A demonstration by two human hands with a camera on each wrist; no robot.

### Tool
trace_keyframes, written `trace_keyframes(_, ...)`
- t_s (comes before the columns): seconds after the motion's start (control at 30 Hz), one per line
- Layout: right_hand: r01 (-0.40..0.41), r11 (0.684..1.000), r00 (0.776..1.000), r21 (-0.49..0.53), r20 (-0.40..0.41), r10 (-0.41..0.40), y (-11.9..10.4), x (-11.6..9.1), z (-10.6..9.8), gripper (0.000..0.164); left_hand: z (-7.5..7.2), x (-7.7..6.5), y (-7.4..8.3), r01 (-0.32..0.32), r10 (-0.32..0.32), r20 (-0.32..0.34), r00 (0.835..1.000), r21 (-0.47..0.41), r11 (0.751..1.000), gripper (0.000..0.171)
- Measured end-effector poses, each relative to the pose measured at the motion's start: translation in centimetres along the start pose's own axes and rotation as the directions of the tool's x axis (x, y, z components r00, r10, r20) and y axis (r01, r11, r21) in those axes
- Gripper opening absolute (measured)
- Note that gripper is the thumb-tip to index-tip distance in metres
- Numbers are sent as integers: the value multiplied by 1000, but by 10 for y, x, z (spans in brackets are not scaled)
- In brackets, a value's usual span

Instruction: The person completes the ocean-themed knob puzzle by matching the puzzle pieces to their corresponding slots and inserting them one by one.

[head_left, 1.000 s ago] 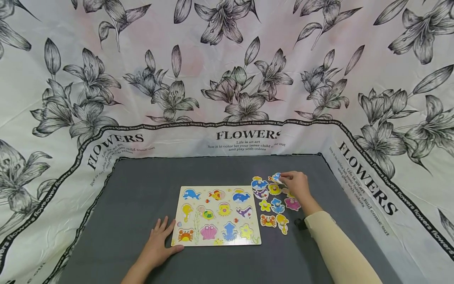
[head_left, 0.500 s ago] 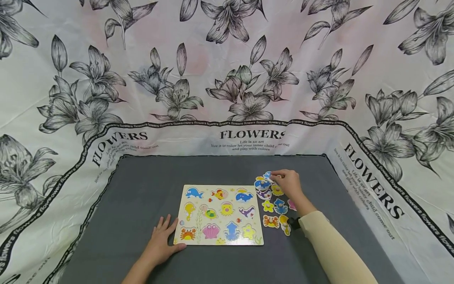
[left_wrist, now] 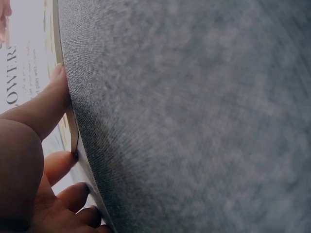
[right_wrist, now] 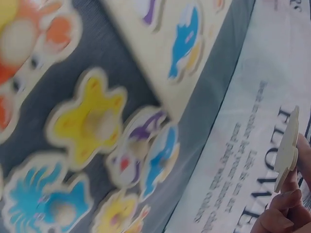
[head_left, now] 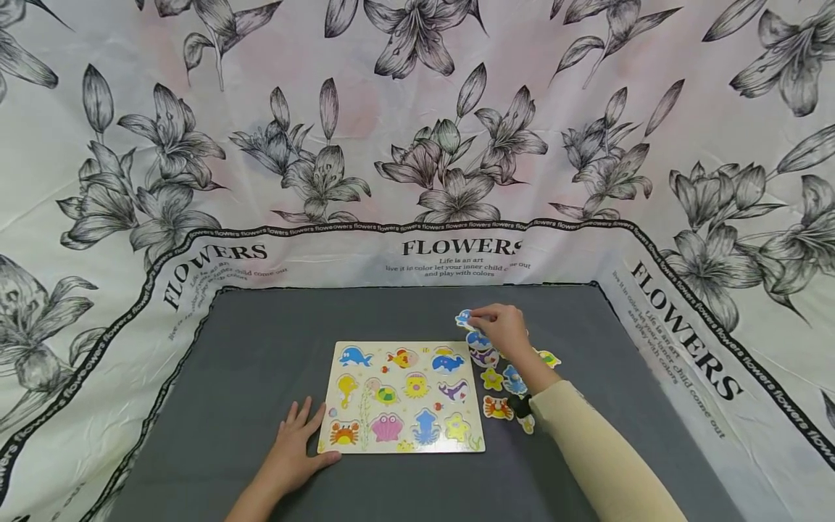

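A cream wooden puzzle board point(head_left: 394, 377) printed with sea animals lies flat on the grey cloth. My left hand point(head_left: 292, 446) rests at its lower left corner, fingers spread. In the left wrist view the thumb point(left_wrist: 54, 94) lies against the board's edge. My right hand point(head_left: 509, 333) pinches a small blue puzzle piece point(head_left: 463, 318) beyond the board's upper right corner. The right wrist view shows that piece point(right_wrist: 287, 150) nearly edge-on, its pale back visible and its picture hidden.
Loose knobbed pieces lie right of the board: a yellow star point(head_left: 492, 378), an orange crab point(head_left: 498, 407), a blue squid point(head_left: 513, 378), a purple whale point(head_left: 483, 357) and others. The right hand and forearm cover several. A flower-printed sheet point(head_left: 313, 264) rises behind the grey cloth.
My right hand has moved left with the blue piece, from the pile's far side towards the board's upper right corner. The left hand stays on the board's corner.
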State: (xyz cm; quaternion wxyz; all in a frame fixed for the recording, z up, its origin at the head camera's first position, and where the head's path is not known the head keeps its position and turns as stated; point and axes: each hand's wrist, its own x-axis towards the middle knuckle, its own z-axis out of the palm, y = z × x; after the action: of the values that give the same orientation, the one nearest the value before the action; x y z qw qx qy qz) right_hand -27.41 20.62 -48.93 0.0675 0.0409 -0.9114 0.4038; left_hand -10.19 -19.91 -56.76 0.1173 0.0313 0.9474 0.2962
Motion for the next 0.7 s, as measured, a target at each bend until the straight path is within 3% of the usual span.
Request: trace_keyframes(0.7, 121, 991, 990, 51, 70, -124, -57, 3, 56, 14, -1, 1, -2, -15, 15, -1, 1000, 8, 1000, 103)
